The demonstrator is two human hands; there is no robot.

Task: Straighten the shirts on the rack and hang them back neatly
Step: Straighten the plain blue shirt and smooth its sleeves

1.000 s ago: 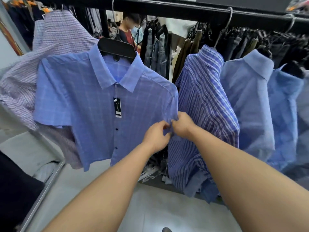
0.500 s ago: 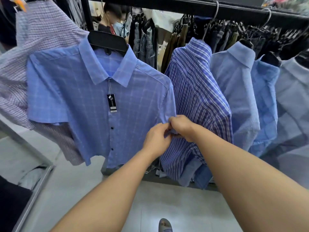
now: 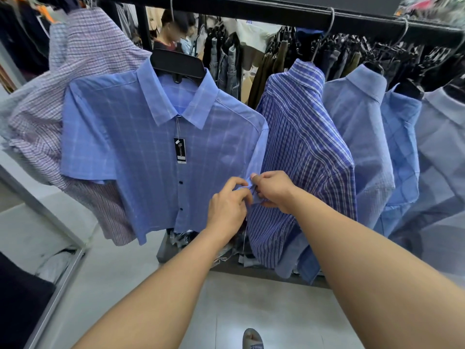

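A light blue checked short-sleeve shirt [image 3: 141,152] hangs facing me on a black hanger [image 3: 177,64] from the black rack rail [image 3: 251,6]. A black price tag [image 3: 179,150] dangles at its placket. My left hand [image 3: 227,206] and my right hand [image 3: 273,190] meet at the hem of the shirt's right-side sleeve, both pinching the cloth. A dark blue striped shirt [image 3: 302,157] hangs just behind my hands, with paler blue shirts [image 3: 357,137] to its right.
A purple checked shirt [image 3: 83,56] hangs at the left, partly behind the blue one. Dark trousers [image 3: 276,51] hang on a rack behind. A person [image 3: 171,31] stands beyond the rail. A metal shelf edge [image 3: 57,280] runs at lower left. My sandal [image 3: 252,338] shows on the tiled floor.
Both hands stayed on the sleeve hem, fingers shifting along the cloth. The view dropped and drifted slightly, so the shirts sit a little differently in frame.
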